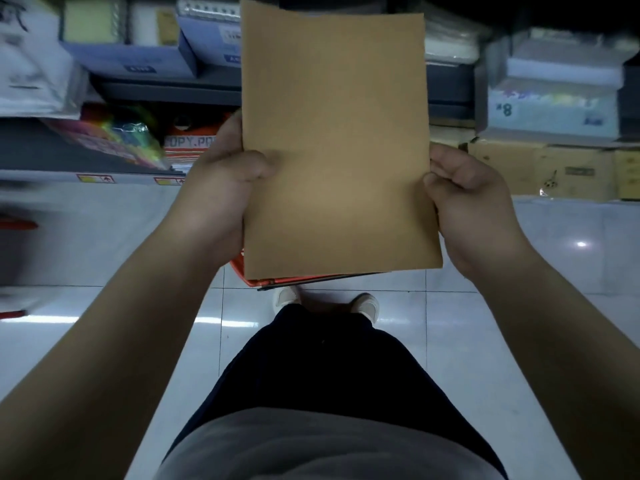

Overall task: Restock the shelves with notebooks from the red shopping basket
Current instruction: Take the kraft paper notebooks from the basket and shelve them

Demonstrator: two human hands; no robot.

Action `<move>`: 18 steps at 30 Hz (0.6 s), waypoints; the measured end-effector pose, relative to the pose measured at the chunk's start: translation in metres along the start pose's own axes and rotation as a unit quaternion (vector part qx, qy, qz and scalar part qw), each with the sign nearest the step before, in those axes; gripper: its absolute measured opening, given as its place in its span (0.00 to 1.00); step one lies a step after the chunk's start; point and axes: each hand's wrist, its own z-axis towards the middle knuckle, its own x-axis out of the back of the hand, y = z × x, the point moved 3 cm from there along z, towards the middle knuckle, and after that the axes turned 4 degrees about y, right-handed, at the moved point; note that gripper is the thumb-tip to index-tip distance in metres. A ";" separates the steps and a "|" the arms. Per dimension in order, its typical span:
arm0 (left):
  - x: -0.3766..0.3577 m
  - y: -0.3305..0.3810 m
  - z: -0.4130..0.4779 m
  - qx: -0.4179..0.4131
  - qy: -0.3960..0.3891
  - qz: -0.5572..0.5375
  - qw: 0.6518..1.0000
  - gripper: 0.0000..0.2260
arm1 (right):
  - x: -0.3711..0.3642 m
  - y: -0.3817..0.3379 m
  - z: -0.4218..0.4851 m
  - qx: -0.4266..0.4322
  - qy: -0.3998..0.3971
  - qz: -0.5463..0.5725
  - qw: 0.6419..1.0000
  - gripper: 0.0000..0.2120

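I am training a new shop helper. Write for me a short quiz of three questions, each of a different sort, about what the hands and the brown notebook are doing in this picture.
1. True or false: only one hand holds the brown notebook.
2. Multiple choice: where is the red basket? A) on a shelf; B) on the floor, mostly hidden below the notebook; C) hanging from the left hand.
3. Fill in: the right hand grips the notebook at its ____ edge.

Key
1. False: both hands hold it, one at each side.
2. B.
3. Right.
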 end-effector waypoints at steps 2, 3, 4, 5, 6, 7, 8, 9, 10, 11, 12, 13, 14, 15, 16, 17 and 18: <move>-0.002 0.009 -0.009 -0.002 0.014 -0.017 1.000 0.33 | 0.004 -0.008 -0.010 0.004 0.010 0.009 1.000 0.24; -0.004 0.015 -0.014 -0.001 0.024 -0.028 0.999 0.36 | 0.006 -0.012 -0.015 0.005 0.017 0.016 1.000 0.24; -0.005 0.019 -0.018 -0.003 0.029 -0.032 0.999 0.36 | 0.007 -0.016 -0.018 0.004 0.022 0.025 0.999 0.24; -0.006 0.024 -0.023 -0.010 0.026 -0.030 0.999 0.36 | 0.009 -0.020 -0.022 0.004 0.026 0.033 0.999 0.24; -0.009 0.032 -0.028 -0.022 0.017 -0.025 0.999 0.35 | 0.011 -0.027 -0.027 0.009 0.029 0.043 0.999 0.24; -0.010 0.037 -0.032 -0.031 0.006 -0.026 0.999 0.34 | 0.013 -0.031 -0.031 0.012 0.031 0.049 0.998 0.24; -0.011 0.044 -0.037 -0.040 -0.008 -0.031 0.999 0.34 | 0.016 -0.038 -0.035 0.017 0.034 0.058 0.998 0.23; -0.012 0.051 -0.040 -0.047 -0.026 -0.034 0.998 0.33 | 0.018 -0.044 -0.038 0.020 0.037 0.065 0.997 0.24; -0.014 0.057 -0.044 -0.049 -0.046 -0.036 0.997 0.33 | 0.020 -0.050 -0.041 0.022 0.039 0.073 0.996 0.24; -0.015 0.065 -0.048 -0.053 -0.066 -0.033 0.996 0.34 | 0.023 -0.058 -0.045 0.027 0.042 0.080 0.996 0.24; -0.016 0.070 -0.051 -0.053 -0.081 -0.027 0.995 0.34 | 0.025 -0.064 -0.048 0.030 0.043 0.083 0.995 0.25; -0.018 0.077 -0.055 -0.054 -0.095 -0.019 0.994 0.35 | 0.027 -0.071 -0.052 0.034 0.049 0.086 0.995 0.25; -0.021 0.084 -0.059 -0.057 -0.109 -0.011 0.992 0.36 | 0.029 -0.078 -0.055 0.039 0.054 0.090 0.994 0.26; -0.023 0.089 -0.062 -0.058 -0.118 -0.005 0.991 0.37 | 0.031 -0.083 -0.057 0.041 0.060 0.092 0.993 0.26; -0.025 0.094 -0.064 -0.061 -0.123 0.000 0.991 0.38 | 0.033 -0.088 -0.060 0.044 0.067 0.097 0.992 0.26; -0.027 0.099 -0.068 -0.065 -0.128 0.004 0.990 0.38 | 0.035 -0.093 -0.063 0.047 0.073 0.101 0.991 0.26; -0.029 0.104 -0.071 -0.071 -0.133 0.007 0.989 0.37 | 0.038 -0.099 -0.066 0.051 0.076 0.106 0.990 0.26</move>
